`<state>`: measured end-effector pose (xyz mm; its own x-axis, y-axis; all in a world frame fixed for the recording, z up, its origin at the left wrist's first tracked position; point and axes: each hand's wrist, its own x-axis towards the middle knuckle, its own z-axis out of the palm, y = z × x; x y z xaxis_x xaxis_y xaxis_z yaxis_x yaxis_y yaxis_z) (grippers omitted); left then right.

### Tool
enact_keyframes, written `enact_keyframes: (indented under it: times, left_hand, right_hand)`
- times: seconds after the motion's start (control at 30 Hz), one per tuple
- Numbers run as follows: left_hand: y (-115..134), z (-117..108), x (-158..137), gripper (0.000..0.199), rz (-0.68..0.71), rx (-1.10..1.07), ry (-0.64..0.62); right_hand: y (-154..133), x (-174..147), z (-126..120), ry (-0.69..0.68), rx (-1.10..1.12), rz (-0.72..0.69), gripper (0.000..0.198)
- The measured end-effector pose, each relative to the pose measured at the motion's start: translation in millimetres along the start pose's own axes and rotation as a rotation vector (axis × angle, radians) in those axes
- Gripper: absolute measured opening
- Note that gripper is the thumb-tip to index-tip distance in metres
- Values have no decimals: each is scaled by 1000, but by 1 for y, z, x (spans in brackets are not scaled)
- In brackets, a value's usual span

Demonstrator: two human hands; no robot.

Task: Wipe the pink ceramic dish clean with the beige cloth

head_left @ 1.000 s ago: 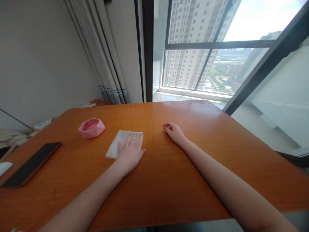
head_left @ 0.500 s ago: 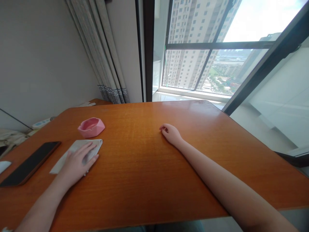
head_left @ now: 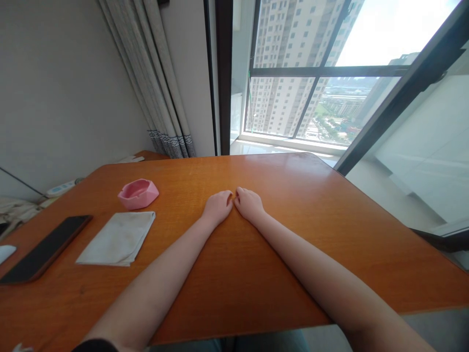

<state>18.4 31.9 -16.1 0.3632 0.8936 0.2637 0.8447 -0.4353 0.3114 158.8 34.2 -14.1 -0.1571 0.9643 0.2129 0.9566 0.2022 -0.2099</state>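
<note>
My left hand (head_left: 217, 207) and my right hand (head_left: 249, 203) rest on the wooden table (head_left: 234, 274), side by side near its middle. Their thumbs and fingertips almost meet, and I cannot tell if they touch. Both hands have curled fingers, and no object shows in either. Left of my left hand lies a folded whitish cloth (head_left: 117, 238), flat on the tabletop with faint stains. Just beyond the cloth sits a pink faceted ashtray (head_left: 138, 194).
A long dark pad with a brown edge (head_left: 46, 249) lies at the table's left. Part of a white object (head_left: 5, 253) shows beside it. Against the back wall hangs a grey curtain (head_left: 161, 83). Beyond the table's far right edge is a glass door frame (head_left: 381, 107).
My left hand has left the cloth and moved right to the table's middle, its spread fingers now curled. My right hand has shifted slightly left towards it. The cloth stays in place.
</note>
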Motion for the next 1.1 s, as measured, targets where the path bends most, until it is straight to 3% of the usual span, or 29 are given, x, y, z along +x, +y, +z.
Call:
enact_keyframes:
  times: [0.17, 0.3, 0.7, 0.8, 0.87, 1.0, 1.1]
  left_hand:
    - [-2, 5, 11, 26, 125, -38, -8]
    - [-8, 0, 6, 13, 206, -100, -42]
    - [-3, 5, 7, 11, 217, -84, -29]
    - [-8, -4, 9, 16, 232, -29, -34]
    - [-21, -18, 10, 22, 191, 53, 62]
    - [-74, -62, -8, 31, -98, 295, 461]
    - [-117, -88, -38, 33, -329, 407, 552]
  right_hand:
    - [7, -1, -3, -22, 103, -127, 30]
    - [8, -2, -3, -38, 85, -230, 19]
    - [11, -1, -1, -26, 114, -235, 17]
    - [14, 0, 1, -22, 156, -234, 19]
    - [17, 1, 2, -30, 209, -233, 21]
    - [22, 2, 1, -38, 293, -219, 22]
    - [21, 2, -1, -34, 277, -203, 23]
